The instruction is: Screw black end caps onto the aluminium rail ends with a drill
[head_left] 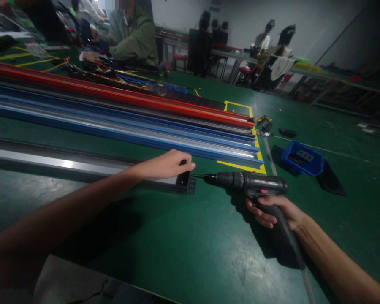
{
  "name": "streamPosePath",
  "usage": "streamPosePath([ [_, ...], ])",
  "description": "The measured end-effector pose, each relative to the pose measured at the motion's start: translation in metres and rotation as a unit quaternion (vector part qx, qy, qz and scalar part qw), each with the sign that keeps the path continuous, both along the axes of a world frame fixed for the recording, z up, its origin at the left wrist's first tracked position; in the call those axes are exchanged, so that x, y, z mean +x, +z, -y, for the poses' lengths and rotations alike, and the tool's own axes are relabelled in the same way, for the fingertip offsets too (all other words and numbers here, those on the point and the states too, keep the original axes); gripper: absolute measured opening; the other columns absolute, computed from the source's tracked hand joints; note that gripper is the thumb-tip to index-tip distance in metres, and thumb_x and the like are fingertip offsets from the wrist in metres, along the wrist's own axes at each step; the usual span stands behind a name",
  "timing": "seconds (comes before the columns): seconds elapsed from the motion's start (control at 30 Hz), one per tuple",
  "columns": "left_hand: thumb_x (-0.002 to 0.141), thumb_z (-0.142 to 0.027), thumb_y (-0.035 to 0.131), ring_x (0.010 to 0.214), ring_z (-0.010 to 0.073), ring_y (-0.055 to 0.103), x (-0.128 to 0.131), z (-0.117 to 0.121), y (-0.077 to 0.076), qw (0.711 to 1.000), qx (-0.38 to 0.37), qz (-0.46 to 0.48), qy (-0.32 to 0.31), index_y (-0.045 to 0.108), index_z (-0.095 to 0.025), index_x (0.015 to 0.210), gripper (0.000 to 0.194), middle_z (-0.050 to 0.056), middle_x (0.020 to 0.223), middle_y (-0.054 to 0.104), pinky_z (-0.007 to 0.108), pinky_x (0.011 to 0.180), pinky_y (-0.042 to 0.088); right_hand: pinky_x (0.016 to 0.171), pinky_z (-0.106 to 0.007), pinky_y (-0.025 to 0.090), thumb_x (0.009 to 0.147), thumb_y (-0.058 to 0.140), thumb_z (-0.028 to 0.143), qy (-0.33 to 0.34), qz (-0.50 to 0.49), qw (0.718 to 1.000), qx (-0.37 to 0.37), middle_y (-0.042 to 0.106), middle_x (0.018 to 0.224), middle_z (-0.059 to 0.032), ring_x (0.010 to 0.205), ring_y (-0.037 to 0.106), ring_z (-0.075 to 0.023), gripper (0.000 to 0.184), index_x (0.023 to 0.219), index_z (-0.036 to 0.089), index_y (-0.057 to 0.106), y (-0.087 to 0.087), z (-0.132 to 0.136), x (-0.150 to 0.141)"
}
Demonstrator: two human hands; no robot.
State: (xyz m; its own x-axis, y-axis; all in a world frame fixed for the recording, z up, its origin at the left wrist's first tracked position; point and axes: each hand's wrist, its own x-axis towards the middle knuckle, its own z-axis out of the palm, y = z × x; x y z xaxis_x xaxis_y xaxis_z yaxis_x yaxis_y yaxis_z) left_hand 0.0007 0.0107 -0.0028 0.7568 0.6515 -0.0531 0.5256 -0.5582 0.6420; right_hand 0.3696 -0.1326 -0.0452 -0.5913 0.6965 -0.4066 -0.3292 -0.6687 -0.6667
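Note:
My right hand [269, 209] is wrapped around the grip of a black corded power drill [256, 182], held level and pointing left. Its long bit meets, or comes very close to, a black end cap [192, 185] with small openings. That cap sits on the end of a long metal profile [66, 164], dark along its sides and silver inside. Over this end lies my left hand [164, 164], its fingers curled down on the far side and its thumb near the cap. The fingertips of the left hand are partly hidden.
Beyond lie several long blue profiles [177, 137] and an orange-red one [145, 96] on the green table [183, 245], near yellow tape. A blue bin [302, 158] with dark parts stands at right. Wire bundles [139, 80] and a person in a green jacket [133, 38] are across the table.

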Motion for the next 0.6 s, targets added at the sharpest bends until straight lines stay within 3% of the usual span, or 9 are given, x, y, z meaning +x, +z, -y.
streamPosePath([
  [0.6, 0.098, -0.053, 0.047, 0.063, 0.0107, 0.048, 0.0013, -0.0002, 0.002, 1.0, 0.004, -0.005, 0.004, 0.061, -0.016, 0.076, 0.045, -0.001, 0.07, 0.058, 0.025, 0.061, 0.031, 0.048, -0.018, 0.053, 0.09, 0.069, 0.023, -0.008, 0.003, 1.0, -0.009, 0.065, 0.073, -0.0046, 0.043, 0.047, -0.0029, 0.021, 0.1, 0.005, 0.075, -0.0019, 0.0017, 0.0017],
])
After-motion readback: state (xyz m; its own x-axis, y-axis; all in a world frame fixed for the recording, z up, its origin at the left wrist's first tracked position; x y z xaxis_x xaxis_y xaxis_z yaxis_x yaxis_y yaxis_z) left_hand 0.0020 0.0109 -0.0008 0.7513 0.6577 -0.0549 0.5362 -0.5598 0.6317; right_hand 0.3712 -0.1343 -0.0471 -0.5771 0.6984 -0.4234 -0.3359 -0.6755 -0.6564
